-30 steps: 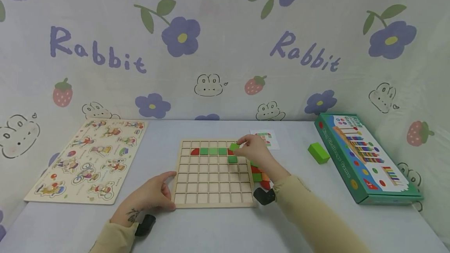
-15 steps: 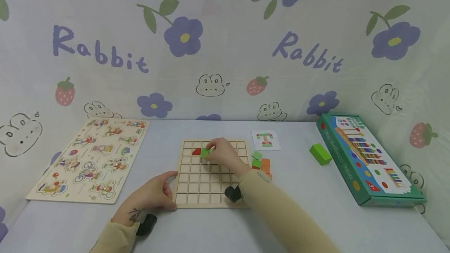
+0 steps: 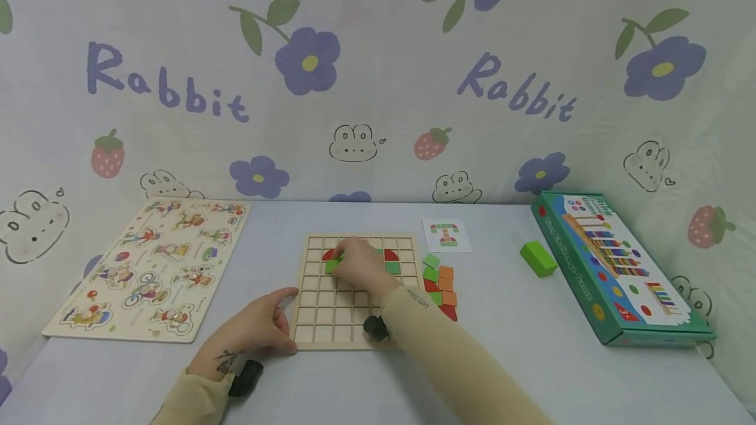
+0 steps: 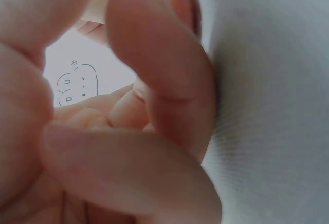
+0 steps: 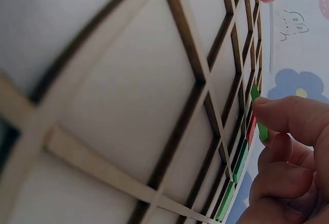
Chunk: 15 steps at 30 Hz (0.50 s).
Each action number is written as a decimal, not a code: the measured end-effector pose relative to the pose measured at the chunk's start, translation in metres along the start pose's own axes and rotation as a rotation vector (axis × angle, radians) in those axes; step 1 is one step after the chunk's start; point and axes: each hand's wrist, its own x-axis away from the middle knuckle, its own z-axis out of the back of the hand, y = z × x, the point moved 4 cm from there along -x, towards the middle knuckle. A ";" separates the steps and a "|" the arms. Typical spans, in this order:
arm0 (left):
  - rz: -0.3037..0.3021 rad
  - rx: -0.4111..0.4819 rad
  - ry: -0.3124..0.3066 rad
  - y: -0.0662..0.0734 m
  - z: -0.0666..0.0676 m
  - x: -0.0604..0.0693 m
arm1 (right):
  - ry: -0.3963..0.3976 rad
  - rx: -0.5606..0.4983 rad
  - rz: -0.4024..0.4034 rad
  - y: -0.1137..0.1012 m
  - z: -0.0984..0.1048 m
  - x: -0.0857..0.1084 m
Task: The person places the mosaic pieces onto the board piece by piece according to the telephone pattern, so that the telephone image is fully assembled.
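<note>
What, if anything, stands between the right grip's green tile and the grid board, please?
Nothing visible does: the right grip holds the green tile over the grid board, beside the red piece; whether it touches is unclear.

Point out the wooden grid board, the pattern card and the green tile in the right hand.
Wooden grid board [image 3: 342,298], head view, on a bare cell.
Pattern card [image 3: 446,235], head view, on its printed middle.
Green tile [image 5: 263,130], right wrist view, on its uncovered part.

A bright-green square tile is slanting over an upper-left cell of a pale wooden grid board, which is lying flat.
</note>
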 end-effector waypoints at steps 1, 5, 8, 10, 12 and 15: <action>0.000 -0.002 0.000 0.000 0.000 0.000 | 0.001 0.003 0.000 0.000 0.000 0.000; 0.001 -0.007 0.000 -0.001 0.000 0.000 | -0.002 0.001 -0.012 -0.002 -0.001 0.001; -0.001 -0.003 -0.002 -0.002 0.000 0.000 | -0.004 0.006 -0.014 -0.004 -0.002 0.001; -0.003 0.004 -0.006 -0.002 0.000 0.000 | -0.003 0.017 -0.013 -0.004 -0.003 0.001; -0.005 0.009 -0.010 -0.002 0.000 0.000 | -0.003 0.022 -0.018 -0.004 -0.004 0.000; -0.006 0.017 -0.014 -0.002 0.000 -0.001 | -0.005 0.037 -0.032 -0.003 -0.006 -0.001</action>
